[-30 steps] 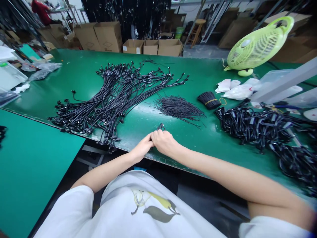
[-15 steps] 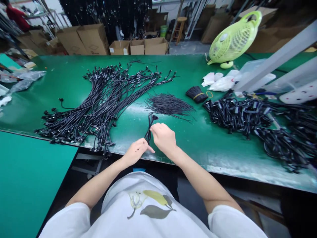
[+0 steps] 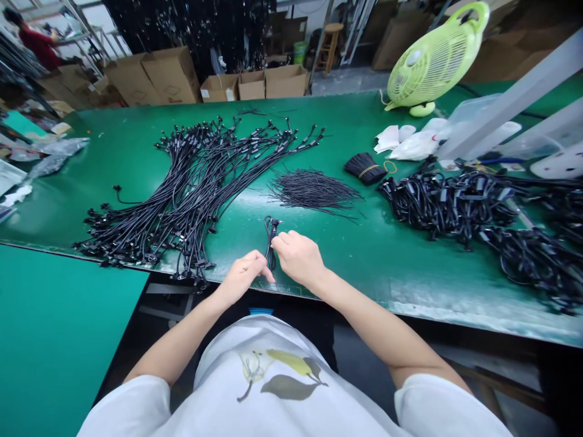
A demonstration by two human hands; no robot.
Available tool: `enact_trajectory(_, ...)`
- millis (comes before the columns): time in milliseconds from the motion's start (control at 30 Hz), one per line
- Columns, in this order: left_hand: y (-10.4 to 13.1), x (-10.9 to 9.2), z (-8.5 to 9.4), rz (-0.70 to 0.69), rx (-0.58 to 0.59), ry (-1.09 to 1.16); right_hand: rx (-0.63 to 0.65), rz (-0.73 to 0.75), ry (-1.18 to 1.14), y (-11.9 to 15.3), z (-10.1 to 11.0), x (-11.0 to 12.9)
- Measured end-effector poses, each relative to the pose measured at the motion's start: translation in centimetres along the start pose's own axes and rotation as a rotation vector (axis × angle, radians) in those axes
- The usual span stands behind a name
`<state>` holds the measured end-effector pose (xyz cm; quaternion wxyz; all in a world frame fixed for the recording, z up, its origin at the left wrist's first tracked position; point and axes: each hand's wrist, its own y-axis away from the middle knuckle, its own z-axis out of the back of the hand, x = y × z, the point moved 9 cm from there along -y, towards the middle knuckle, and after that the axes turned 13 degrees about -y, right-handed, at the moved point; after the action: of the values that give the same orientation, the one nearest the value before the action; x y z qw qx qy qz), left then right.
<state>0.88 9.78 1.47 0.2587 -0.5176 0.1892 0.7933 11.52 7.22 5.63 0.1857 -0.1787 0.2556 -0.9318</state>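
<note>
A black cable [image 3: 271,226], folded into a small coil with a plug at its upper end, is held at the table's front edge. My left hand [image 3: 246,274] is closed at the coil's lower left side, its thumb stretched out below. From the right, my right hand [image 3: 299,260] pinches at the coil's middle; whether a thin tie is also between the fingertips is too small to tell. Just beyond lies a loose pile of short thin black ties [image 3: 314,190]. To the left, many straight black cables [image 3: 182,194] are spread out with connectors at both ends.
Coiled black cables [image 3: 449,203] are heaped at the right, near a tie bundle [image 3: 365,169] with a yellow band. A green fan [image 3: 432,64] and slanting grey posts [image 3: 514,91] stand behind. Cardboard boxes [image 3: 170,76] line the floor past the green table [image 3: 359,255]. A person [image 3: 39,45] sits far left.
The view has shifted slightly. The coil stands more upright, with its plug closer to my right fingers. Both hands stay at the coil, with only small finger movements.
</note>
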Motion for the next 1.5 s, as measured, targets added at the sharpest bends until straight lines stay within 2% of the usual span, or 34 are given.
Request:
enact_trajectory(67,0.1,1.3,0.2,0.071,-0.164,0.008,0.015,0.01,-0.017,-0.1,-0.1,0.6)
enact_trajectory(133,0.1,2.4,0.0,0.094,-0.234,0.058,0.03,0.003,-0.064,0.1,-0.4,1.3)
enact_trajectory(233,-0.2,2.8,-1.0,0.071,-0.165,0.076,0.056,-0.11,-0.186,0.6,-1.1,1.3)
enact_trajectory(300,0.0,3.2,-1.2,0.09,-0.172,0.08,0.071,-0.274,-0.362,1.1,-2.0,0.1)
enact_trajectory(433,0.5,3.6,-2.0,0.08,-0.208,0.187,0.166,-0.679,-1.078,3.0,-6.2,-2.3)
enact_trajectory(500,0.6,3.3,-2.6,0.038,-0.202,0.247,0.245,-0.752,-1.297,3.9,-7.7,-2.1)
enact_trajectory(567,0.6,3.1,-3.0,0.023,-0.172,0.326,0.302,-0.758,-1.357,4.6,-7.9,-2.0)
enact_trajectory(633,0.4,3.2,-3.3,0.071,-0.123,0.435,0.287,-0.734,-1.321,5.1,-6.7,-2.4)
enact_trajectory(700,0.1,3.5,-3.4,0.154,-0.08,0.531,0.115,-0.65,-1.07,4.8,-3.5,-4.0)
enact_trajectory(767,0.0,3.4,-3.6,0.213,-0.038,0.571,-0.047,-0.461,-0.743,3.9,0.3,-4.7)
enact_trajectory(800,-0.1,3.2,-3.7,0.222,-0.016,0.576,-0.078,-0.345,-0.618,3.4,1.5,-4.3)
enact_trajectory(900,-0.3,2.5,-4.2,0.214,0.041,0.565,-0.003,-0.077,-0.438,2.3,2.1,-2.6)
enact_trajectory(967,-0.4,2.4,-4.3,0.215,0.029,0.506,0.019,-0.029,-0.35,2.0,1.8,-2.1)
enact_trajectory(1067,-0.6,2.5,-4.2,0.208,-0.022,0.355,0.02,-0.096,-0.337,1.5,1.2,-2.2)
enact_trajectory(1133,-0.8,2.6,-4.6,0.203,-0.02,0.317,-0.022,-0.235,-0.41,1.3,0.8,-3.4)
enact_trajectory(1233,-1.1,3.0,-5.6,0.245,0.008,0.389,-0.063,-0.44,-0.556,1.2,-0.8,-5.4)
enact_trajectory(1333,-1.3,3.5,-5.9,0.325,-0.009,0.498,-0.07,-0.471,-0.591,1.1,-2.2,-5.7)
enact_trajectory(1400,-1.1,3.7,-6.5,0.401,0.045,0.576,-0.101,-0.453,-0.552,1.2,-2.4,-5.6)
enact_trajectory(1500,-0.1,3.4,-8.0,0.496,0.213,0.725,-0.14,-0.469,-0.535,1.7,-2.2,-5.5)
